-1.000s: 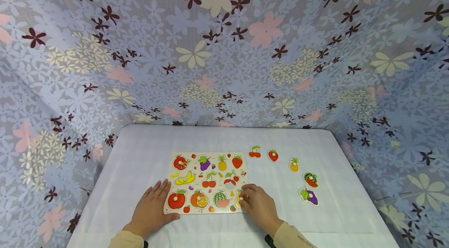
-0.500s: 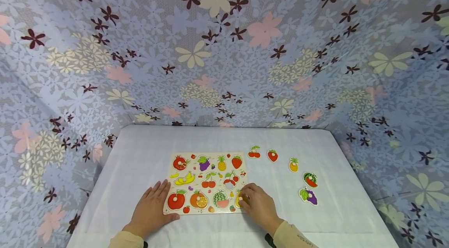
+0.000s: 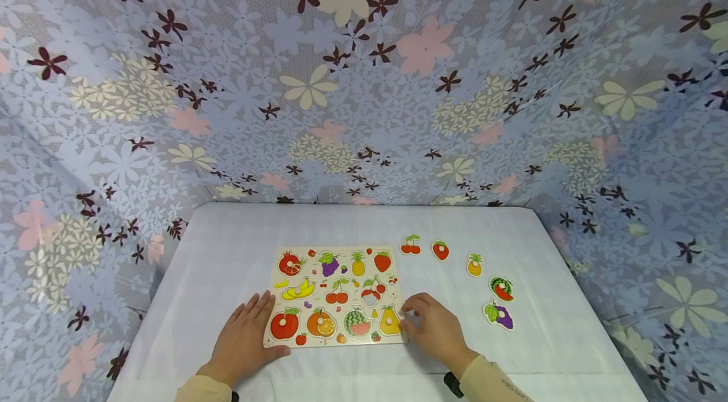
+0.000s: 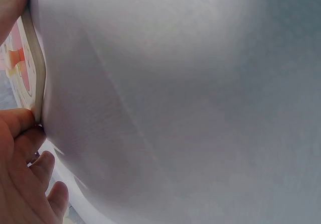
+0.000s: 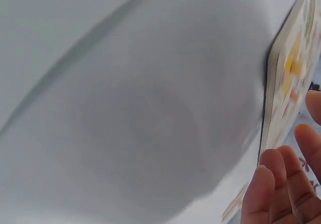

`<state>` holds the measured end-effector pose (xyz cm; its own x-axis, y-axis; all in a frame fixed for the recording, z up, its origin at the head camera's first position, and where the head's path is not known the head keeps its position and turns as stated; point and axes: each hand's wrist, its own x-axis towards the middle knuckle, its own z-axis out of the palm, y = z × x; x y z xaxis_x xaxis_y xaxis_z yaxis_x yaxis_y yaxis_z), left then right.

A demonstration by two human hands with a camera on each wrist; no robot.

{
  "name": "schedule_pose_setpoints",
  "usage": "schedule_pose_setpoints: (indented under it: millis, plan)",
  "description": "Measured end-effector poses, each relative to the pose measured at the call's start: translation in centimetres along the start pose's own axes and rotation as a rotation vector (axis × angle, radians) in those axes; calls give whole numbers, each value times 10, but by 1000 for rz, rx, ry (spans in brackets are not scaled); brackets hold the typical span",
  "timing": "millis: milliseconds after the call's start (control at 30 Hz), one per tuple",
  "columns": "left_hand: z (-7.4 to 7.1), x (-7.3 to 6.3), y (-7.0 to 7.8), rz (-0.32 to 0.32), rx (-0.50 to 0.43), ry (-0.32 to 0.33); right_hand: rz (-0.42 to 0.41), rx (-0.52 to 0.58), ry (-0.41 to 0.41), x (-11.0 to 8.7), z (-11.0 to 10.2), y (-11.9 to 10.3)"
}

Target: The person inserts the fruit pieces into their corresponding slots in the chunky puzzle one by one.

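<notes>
A wooden fruit puzzle board (image 3: 318, 343) lies on the table. My left hand (image 3: 241, 339) rests against the board's left edge, its fingers stretched up along that side and its thumb at the lower corner. In the board's lower right spot sits a yellow pear piece (image 3: 390, 320) with a knob. Just right of it is my right hand (image 3: 436, 331), holding nothing, its fingers loosely bent by the board's edge. An apple piece (image 3: 284, 326) and an orange piece (image 3: 321, 323), both knobbed, lie along the board's bottom row.
Loose knobbed pieces lie to the right: cherries (image 3: 411, 245), a strawberry (image 3: 440, 250), a pineapple (image 3: 474, 265), a watermelon (image 3: 502, 289) and grapes (image 3: 498, 315). A white cloth covers the table (image 3: 239, 225). Floral fabric (image 3: 364, 105) hangs behind and at both sides.
My right hand has let go of the pear piece and moved a little right, so the whole pear shows. My left hand stays at the board's edge.
</notes>
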<state>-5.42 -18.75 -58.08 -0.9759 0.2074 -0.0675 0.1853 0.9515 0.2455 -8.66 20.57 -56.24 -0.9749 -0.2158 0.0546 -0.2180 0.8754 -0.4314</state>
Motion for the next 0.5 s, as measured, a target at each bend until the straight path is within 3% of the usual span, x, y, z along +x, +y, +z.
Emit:
schedule_pose_setpoints:
  millis: [267, 500]
  plan:
    - [-1, 0, 1, -7, 15, -19, 137, -25, -22, -1, -17, 22]
    - [-2, 0, 1, 1, 16, -8, 157, -26, 35, -6, -31, 44]
